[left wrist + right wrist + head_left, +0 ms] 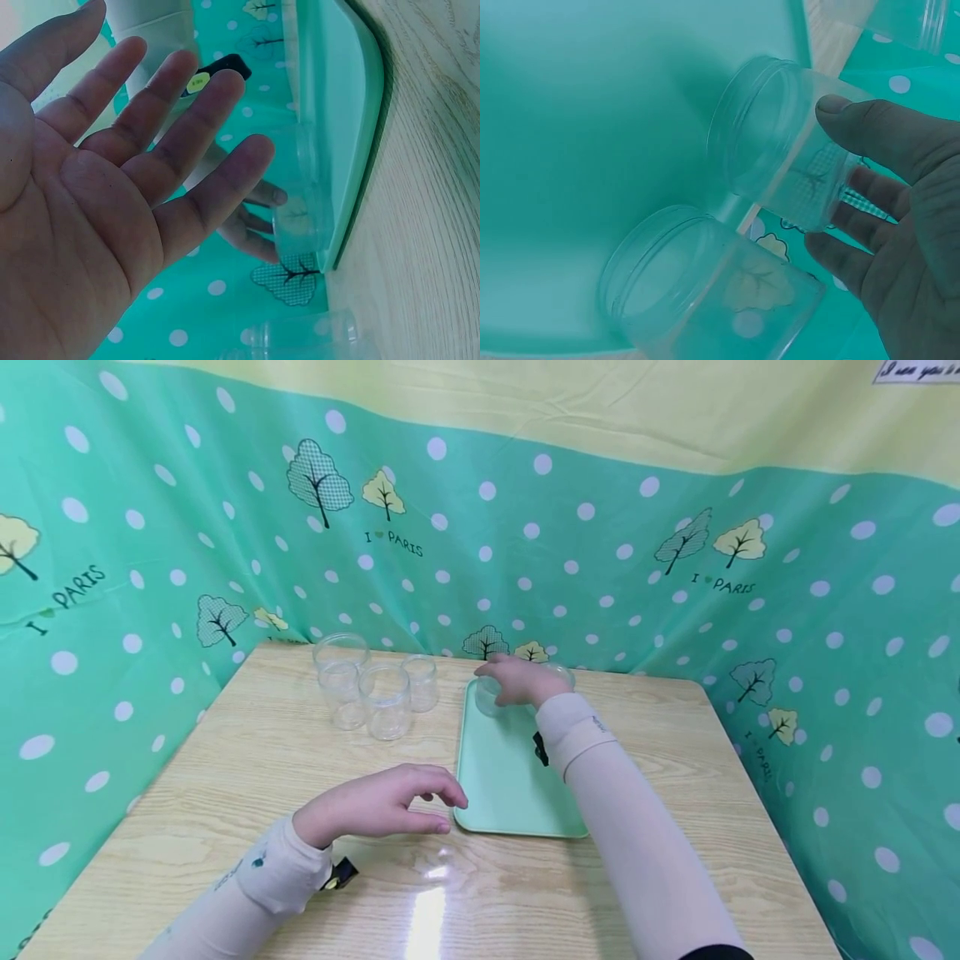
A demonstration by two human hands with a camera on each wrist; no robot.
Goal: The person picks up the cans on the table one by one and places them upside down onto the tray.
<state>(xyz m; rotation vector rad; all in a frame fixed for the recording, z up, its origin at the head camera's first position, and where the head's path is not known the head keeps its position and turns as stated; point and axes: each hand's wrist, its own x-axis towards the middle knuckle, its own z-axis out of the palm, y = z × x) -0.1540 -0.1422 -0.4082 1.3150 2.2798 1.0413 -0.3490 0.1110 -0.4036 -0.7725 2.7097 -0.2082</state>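
My right hand (517, 681) reaches over the far end of a pale green tray (517, 793). Its thumb and fingers are round a clear jar (780, 142), which stands with its threaded rim down on the tray. Beside that jar on the tray is a wider clear jar (712, 292), partly hidden by the hand in the head view. My left hand (382, 802) hovers near the tray's front left corner, holding nothing. In the left wrist view its fingers are spread and loosely straight.
Several clear jars of different sizes, among them a front jar (386, 710) and a small jar (420, 683), stand left of the tray on the wooden table (247, 760). A green dotted curtain (487, 552) hangs behind the table and along its sides.
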